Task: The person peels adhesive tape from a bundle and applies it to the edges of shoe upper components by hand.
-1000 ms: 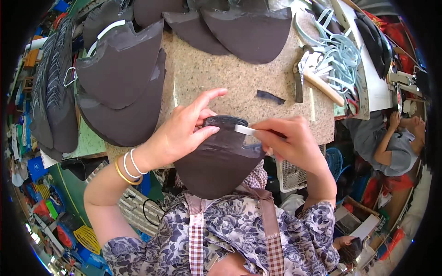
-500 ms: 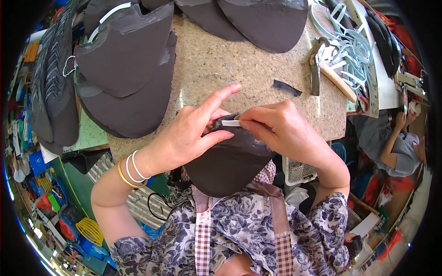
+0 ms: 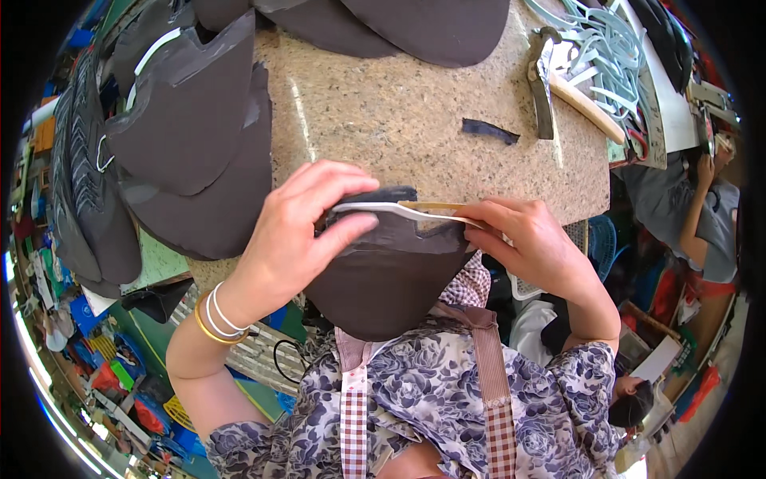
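A dark brown rounded panel (image 3: 379, 287) hangs over the bench's near edge, against my front. Along its upper edge runs a narrow white strip (image 3: 371, 207), which has a tan backing (image 3: 435, 206) toward the right. My left hand (image 3: 303, 219) pinches the panel's upper left edge and the strip there, thumb on the near side and fingers beyond. With closed fingertips, my right hand (image 3: 531, 239) grips the strip's right end beside the panel's right corner. A short black fold of material (image 3: 395, 194) stands up behind the strip.
A stone-topped bench (image 3: 367, 112) bears stacked dark panels (image 3: 183, 120) at left and more at the back. A hammer (image 3: 582, 108), pale blue strips (image 3: 606, 56) and a black scrap (image 3: 490, 130) lie at right. Another person (image 3: 694, 199) sits at far right.
My right hand has moved right, drawing out the strip, of which more now shows along the panel's edge. My left hand has shifted slightly left, its raised index finger now curled onto the edge.
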Demonstrator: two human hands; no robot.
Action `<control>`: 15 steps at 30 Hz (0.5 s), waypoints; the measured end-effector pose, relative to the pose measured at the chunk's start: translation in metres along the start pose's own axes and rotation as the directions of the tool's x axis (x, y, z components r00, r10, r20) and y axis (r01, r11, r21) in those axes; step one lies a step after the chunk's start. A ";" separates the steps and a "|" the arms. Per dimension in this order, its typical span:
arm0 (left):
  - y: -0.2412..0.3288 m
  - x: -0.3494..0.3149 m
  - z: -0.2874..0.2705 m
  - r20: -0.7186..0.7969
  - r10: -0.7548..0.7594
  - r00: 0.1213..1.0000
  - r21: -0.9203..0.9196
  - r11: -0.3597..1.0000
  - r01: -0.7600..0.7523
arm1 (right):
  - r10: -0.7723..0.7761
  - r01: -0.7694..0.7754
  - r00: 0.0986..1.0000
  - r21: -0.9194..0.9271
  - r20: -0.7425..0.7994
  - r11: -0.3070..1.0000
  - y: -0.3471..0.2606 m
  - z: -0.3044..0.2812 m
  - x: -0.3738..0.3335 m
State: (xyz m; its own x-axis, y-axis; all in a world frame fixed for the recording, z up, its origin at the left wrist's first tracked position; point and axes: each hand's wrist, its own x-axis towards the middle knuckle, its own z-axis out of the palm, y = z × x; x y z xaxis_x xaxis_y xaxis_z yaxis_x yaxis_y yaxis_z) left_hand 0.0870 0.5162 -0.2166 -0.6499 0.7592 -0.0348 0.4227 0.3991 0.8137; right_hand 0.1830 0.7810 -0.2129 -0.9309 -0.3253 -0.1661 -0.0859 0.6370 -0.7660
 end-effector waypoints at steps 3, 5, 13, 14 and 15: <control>0.004 0.007 0.008 0.009 -0.155 0.988 -0.115 0.981 0.155 | 0.052 -0.052 0.999 0.005 0.002 0.999 0.003 0.000 -0.011; 0.009 0.010 0.007 0.013 -0.124 0.992 -0.056 0.991 0.125 | 0.063 -0.063 0.998 0.001 -0.011 0.998 0.005 -0.002 -0.020; 0.004 0.013 0.019 -0.007 -0.089 0.996 -0.030 0.996 0.089 | 0.079 -0.080 0.996 0.017 0.048 0.997 0.005 -0.001 -0.036; 0.005 0.012 0.020 -0.027 -0.108 0.994 -0.097 0.990 0.105 | 0.089 -0.091 0.994 0.039 0.056 0.995 0.004 -0.001 -0.038; 0.006 0.012 0.018 -0.027 -0.107 0.994 -0.097 0.990 0.104 | 0.099 -0.103 0.993 0.060 0.064 0.993 0.004 -0.001 -0.039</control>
State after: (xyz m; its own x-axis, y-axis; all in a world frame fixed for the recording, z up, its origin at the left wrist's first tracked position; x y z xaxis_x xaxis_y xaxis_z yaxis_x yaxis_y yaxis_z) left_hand 0.0931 0.5372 -0.2228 -0.7086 0.6977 -0.1059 0.2896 0.4244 0.8579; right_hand 0.2189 0.7969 -0.2088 -0.9101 -0.3045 -0.2810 0.0320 0.6245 -0.7804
